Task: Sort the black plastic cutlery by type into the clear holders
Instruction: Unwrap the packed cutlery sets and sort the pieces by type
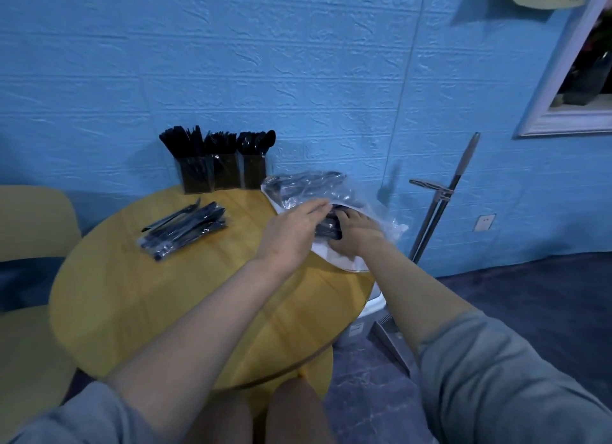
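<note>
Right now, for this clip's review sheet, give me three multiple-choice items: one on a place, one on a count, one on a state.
1. Where do the clear holders stand?
A. at the table's far edge by the wall
B. on the floor
C. on the chair

2. How many holders stand there?
A. one
B. three
C. five

3. What is the right hand doing?
A. hanging idle
B. pressing flat on the wall
C. gripping black cutlery at the plastic bag

Answers: 1 A, they stand on the round table against the blue wall. 2 B, three stand side by side. 3 C, its fingers curl round a dark bundle.
</note>
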A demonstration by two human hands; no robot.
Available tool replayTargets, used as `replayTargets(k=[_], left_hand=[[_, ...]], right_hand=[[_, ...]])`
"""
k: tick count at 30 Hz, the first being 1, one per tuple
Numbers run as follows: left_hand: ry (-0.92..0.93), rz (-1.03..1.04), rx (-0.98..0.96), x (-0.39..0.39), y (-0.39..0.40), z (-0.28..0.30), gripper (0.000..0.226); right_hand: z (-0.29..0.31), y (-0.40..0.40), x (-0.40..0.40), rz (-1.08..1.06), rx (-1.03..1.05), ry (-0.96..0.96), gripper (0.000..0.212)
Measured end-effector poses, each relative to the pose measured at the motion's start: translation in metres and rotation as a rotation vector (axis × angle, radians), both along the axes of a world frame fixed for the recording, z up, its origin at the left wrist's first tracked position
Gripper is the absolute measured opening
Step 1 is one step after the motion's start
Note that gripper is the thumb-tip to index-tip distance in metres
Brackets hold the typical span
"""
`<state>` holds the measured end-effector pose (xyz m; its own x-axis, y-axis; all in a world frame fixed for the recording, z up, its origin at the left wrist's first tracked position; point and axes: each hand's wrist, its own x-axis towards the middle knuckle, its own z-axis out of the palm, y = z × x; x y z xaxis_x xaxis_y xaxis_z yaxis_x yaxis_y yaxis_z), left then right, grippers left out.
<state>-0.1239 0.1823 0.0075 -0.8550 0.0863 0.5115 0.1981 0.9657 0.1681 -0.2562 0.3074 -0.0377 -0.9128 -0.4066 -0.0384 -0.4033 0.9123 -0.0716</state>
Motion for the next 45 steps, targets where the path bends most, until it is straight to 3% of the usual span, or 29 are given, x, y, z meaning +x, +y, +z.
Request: replayTargets(k=[4, 9, 15, 22, 28, 33, 37, 42, 45], left_hand=[[-0.037, 0.009, -0.003, -0.003, -0.002, 0.001, 0.057], [-0.071, 0.019, -0.01, -0.001, -0.001, 0.003, 0.058], [-0.065, 0.04, -0.01, -0.002, -0.004, 0.011, 0.06], [-0.079, 0.069, -0.028, -0.002, -0.008, 0.012, 0.063], [-0.086, 0.045, -0.031, -0.001, -0.007, 0.008, 0.062], [-0.121, 0.004, -0.021, 0.002, -0.006, 0.004, 0.056], [-0.163, -0.033, -0.066, 0.008, -0.004, -0.002, 0.057], [-0.186, -0.031, -0.094, 0.012, -0.003, -0.01, 0.06], [-0.195, -0.033, -0.1, 0.013, -0.002, -0.014, 0.064]], right_hand=[[-0.003, -0.003, 0.009, 0.094, 0.032, 0.18, 0.054], [0.003, -0.002, 0.011, 0.119, 0.13, 0.173, 0.049], [0.01, -0.01, -0.003, 0.166, 0.091, 0.08, 0.078], [0.009, -0.008, 0.003, 0.164, 0.145, 0.15, 0.053], [0.006, -0.001, 0.018, 0.199, 0.146, 0.198, 0.048], [0.006, 0.005, 0.028, 0.169, 0.111, 0.099, 0.054], [0.0, 0.009, 0.042, 0.202, 0.083, 0.282, 0.035], [-0.004, 0.023, 0.049, 0.237, 0.122, 0.343, 0.054], [-0.002, 0.026, 0.048, 0.248, 0.169, 0.323, 0.047]])
